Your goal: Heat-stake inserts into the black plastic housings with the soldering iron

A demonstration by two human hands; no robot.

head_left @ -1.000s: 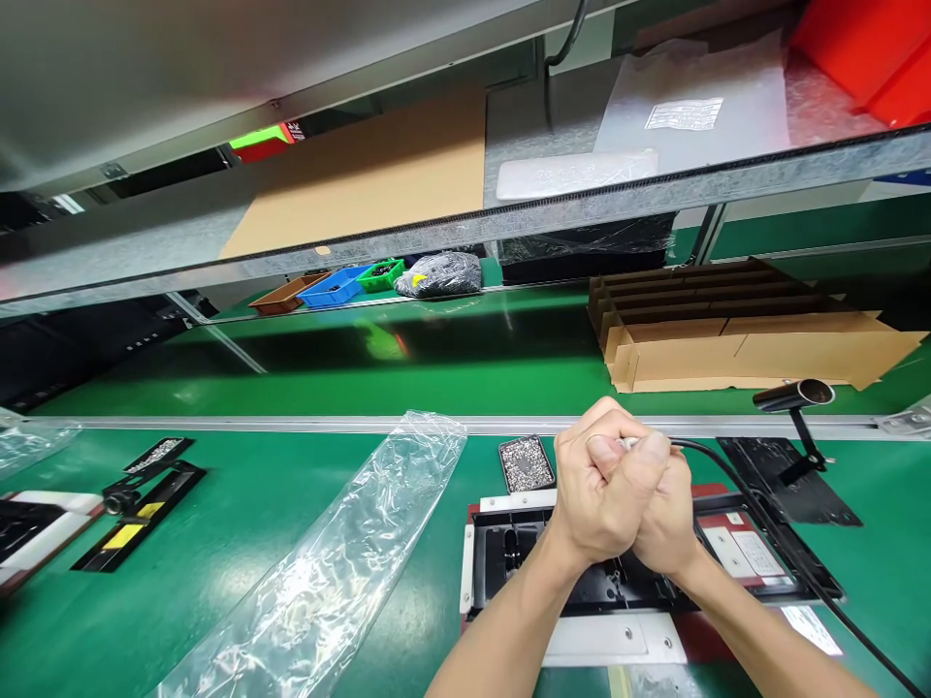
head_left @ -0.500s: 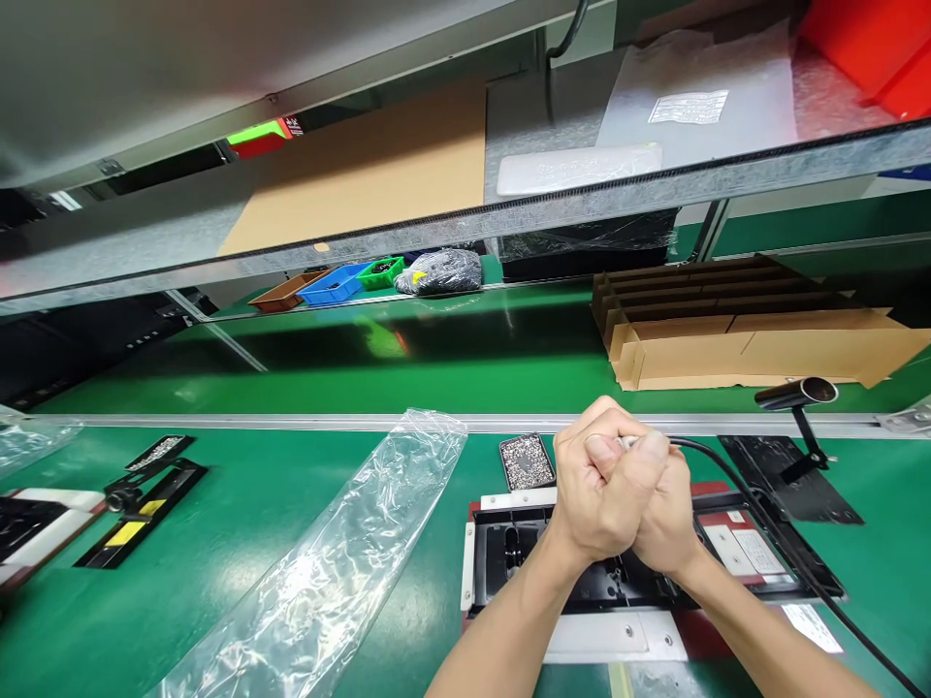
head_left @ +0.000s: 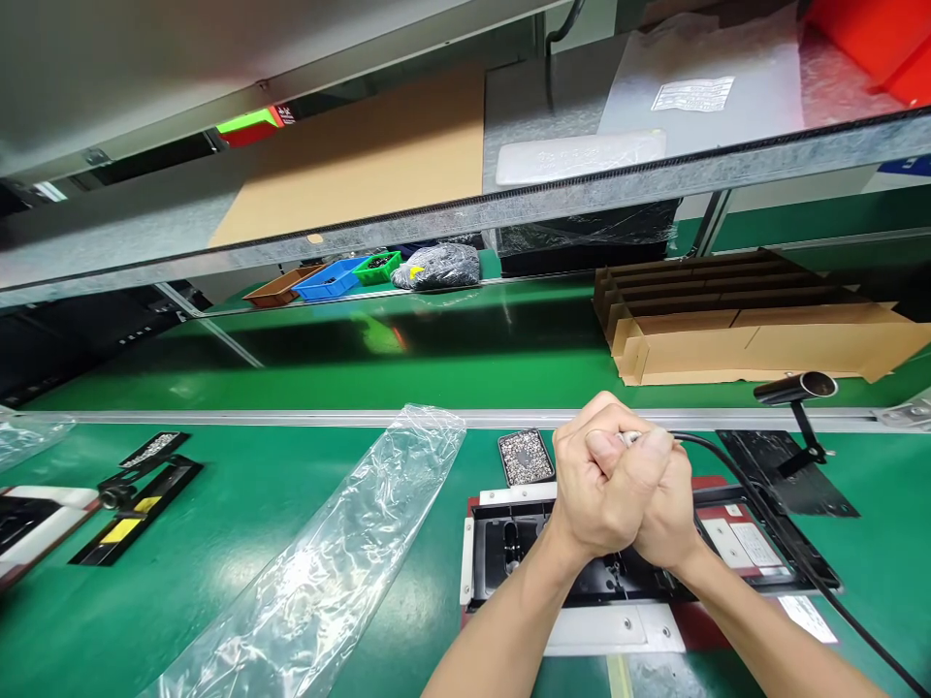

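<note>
Both my hands are pressed together above a black plastic frame that lies in a red and white fixture. My left hand and my right hand are closed, with the thumbs side by side. Between the thumbs shows the light metallic end of a black cable, which runs off to the lower right. The rest of what the fingers enclose is hidden. Just left of the hands sits a small tray of screws.
A clear plastic bag lies left of the fixture. To the right stands a black tube on a bracket. Behind is a cardboard divider box. A metal shelf crosses above. Black parts lie at far left.
The view has shifted very slightly. My hands stay clasped in the same place above the frame.
</note>
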